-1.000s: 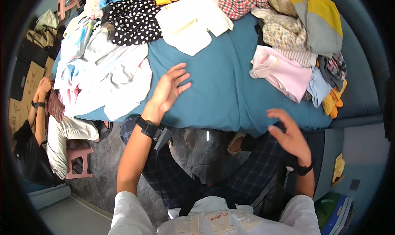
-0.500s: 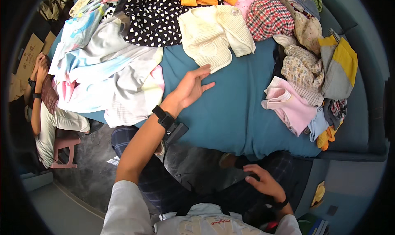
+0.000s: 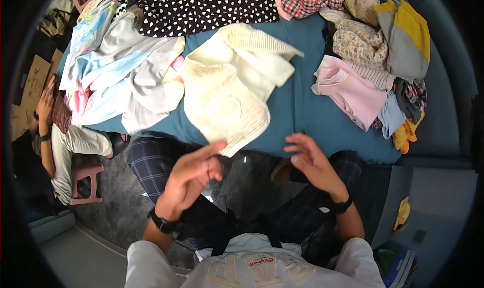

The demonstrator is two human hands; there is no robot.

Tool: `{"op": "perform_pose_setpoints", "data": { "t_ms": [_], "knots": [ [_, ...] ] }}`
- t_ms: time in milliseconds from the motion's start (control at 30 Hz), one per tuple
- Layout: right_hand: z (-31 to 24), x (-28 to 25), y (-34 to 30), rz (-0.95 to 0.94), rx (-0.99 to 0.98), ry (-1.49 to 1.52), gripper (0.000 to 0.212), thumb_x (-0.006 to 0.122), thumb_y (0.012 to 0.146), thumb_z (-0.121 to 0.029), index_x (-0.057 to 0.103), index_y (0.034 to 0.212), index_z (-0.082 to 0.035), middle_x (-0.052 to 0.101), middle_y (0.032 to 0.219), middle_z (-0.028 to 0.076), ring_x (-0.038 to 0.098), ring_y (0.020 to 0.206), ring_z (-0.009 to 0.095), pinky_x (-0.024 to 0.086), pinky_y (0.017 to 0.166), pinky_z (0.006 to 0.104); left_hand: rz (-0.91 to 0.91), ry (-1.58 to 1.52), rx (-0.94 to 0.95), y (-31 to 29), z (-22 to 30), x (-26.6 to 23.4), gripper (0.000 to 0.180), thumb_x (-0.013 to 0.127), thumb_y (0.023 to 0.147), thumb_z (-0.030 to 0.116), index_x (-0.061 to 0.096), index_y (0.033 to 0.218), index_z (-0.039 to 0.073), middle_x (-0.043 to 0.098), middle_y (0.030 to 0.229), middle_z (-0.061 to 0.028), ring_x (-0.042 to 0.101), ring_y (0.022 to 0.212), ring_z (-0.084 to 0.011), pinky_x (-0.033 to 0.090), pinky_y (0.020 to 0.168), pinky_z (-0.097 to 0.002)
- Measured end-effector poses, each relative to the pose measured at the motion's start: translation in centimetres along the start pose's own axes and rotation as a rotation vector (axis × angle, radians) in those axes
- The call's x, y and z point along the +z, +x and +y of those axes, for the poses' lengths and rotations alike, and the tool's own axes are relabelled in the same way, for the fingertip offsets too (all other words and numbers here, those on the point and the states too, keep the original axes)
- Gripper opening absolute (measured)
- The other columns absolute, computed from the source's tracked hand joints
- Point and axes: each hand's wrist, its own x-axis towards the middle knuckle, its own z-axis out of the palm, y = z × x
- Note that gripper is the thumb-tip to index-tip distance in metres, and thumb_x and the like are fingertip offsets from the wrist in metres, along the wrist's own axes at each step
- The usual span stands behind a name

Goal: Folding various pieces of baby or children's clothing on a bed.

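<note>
A cream knitted garment (image 3: 227, 89) with a ribbed edge lies spread and partly folded on the blue cloth-covered surface. Its near corner comes to the front edge, beside the fingertips of my left hand (image 3: 190, 176). The index finger of that hand overlaps the corner, its fingers are apart, and no grip on the fabric shows. To the right, in front of the surface, my right hand (image 3: 317, 168) is held with fingers spread and nothing in it. It is apart from the garment.
Pale tie-dye fabric (image 3: 133, 69) lies on the left, black heart-print cloth (image 3: 206, 11) at the back. A folded pink garment (image 3: 350, 91) and a grey-yellow one (image 3: 408, 38) lie on the right. A seated person's hand (image 3: 45, 101) and a pink stool (image 3: 86, 182) are at far left.
The cream garment has come nearer to me and lies more spread out. My left hand has drawn back toward me; my right hand has risen toward the surface.
</note>
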Motion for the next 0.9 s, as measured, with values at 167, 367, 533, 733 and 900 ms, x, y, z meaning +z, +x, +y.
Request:
{"op": "perform_pose_setpoints", "data": {
  "t_ms": [167,367,533,733,900],
  "knots": [
    [0.7,1.6,3.7,-0.069,0.149,0.274,0.058,0.061,0.098,-0.015,0.032,0.146,0.001,0.046,0.142,0.017,0.057,0.119,0.024,0.048,0.096,0.0324,0.104,0.073,-0.062,-2.9,-2.7,-0.8,0.063,0.057,0.095,0.021,0.037,0.147,-0.009,0.059,0.129,-0.0188,0.064,0.101,-0.0213,0.049,0.088,-0.0291],
    [0.9,4.8,6.6,-0.063,0.153,0.291,0.033,0.062,0.095,-0.013,0.057,0.124,0.001,0.069,0.103,0.006,0.063,0.087,0.010,0.048,0.077,0.0248,0.153,0.267,-0.098,-0.5,0.1,-1.2,0.045,0.055,0.097,0.017,0.050,0.134,-0.008,0.061,0.108,-0.0088,0.062,0.094,-0.0156,0.050,0.087,-0.0283],
    [-1.5,4.8,6.7,0.037,0.041,0.259,0.019,0.060,0.091,-0.008,0.065,0.107,0.001,0.068,0.094,0.004,0.060,0.079,0.009,0.048,0.072,0.0246,0.411,0.239,0.253,3.1,3.1,-2.5,0.036,0.055,0.096,0.022,0.054,0.123,-0.002,0.058,0.105,-0.0049,0.058,0.098,-0.0153,0.044,0.090,-0.0299],
    [-2.2,3.3,7.8,0.200,0.005,0.408,0.020,0.054,0.088,-0.007,0.064,0.104,-0.001,0.066,0.095,0.003,0.058,0.079,0.008,0.046,0.069,0.0240,0.372,0.336,0.116,6.3,6.0,-3.2,0.042,0.055,0.097,0.024,0.045,0.127,-0.004,0.056,0.111,-0.0095,0.063,0.090,-0.0164,0.048,0.080,-0.0279],
    [-1.8,2.6,8.5,0.186,0.012,0.449,0.022,0.052,0.088,-0.006,0.063,0.106,-0.002,0.065,0.095,0.001,0.058,0.078,0.007,0.045,0.068,0.0236,0.284,0.259,0.022,9.4,6.4,-5.3,0.029,0.059,0.095,0.020,0.050,0.113,-0.001,0.057,0.089,-0.0041,0.059,0.066,-0.0114,0.047,0.060,-0.0237]
  ]
}}
